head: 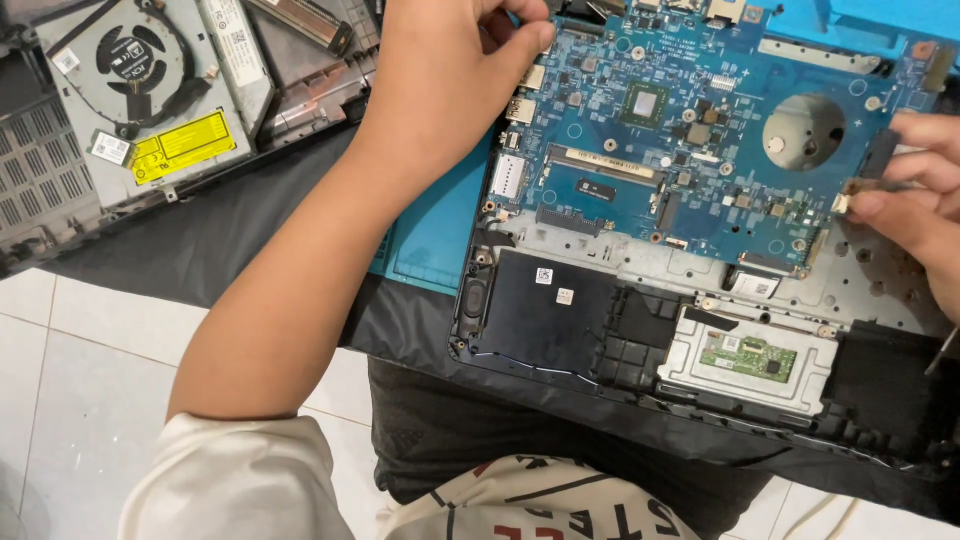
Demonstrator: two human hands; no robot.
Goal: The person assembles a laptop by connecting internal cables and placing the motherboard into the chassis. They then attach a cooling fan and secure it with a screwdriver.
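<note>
An opened laptop base lies in front of me, its blue motherboard exposed above a black lower shell. My left hand rests on the board's top left corner, fingers curled over the edge. My right hand is at the board's right edge, its fingertips pinching a small connector with a thin cable. A round cutout in the board lies just left of that hand. The touchpad's underside with a small green board sits near the front.
A removed laptop bottom cover with a cooling fan and a yellow label lies at the upper left. A blue work mat sits under the laptop on a dark cloth. White floor tiles show below.
</note>
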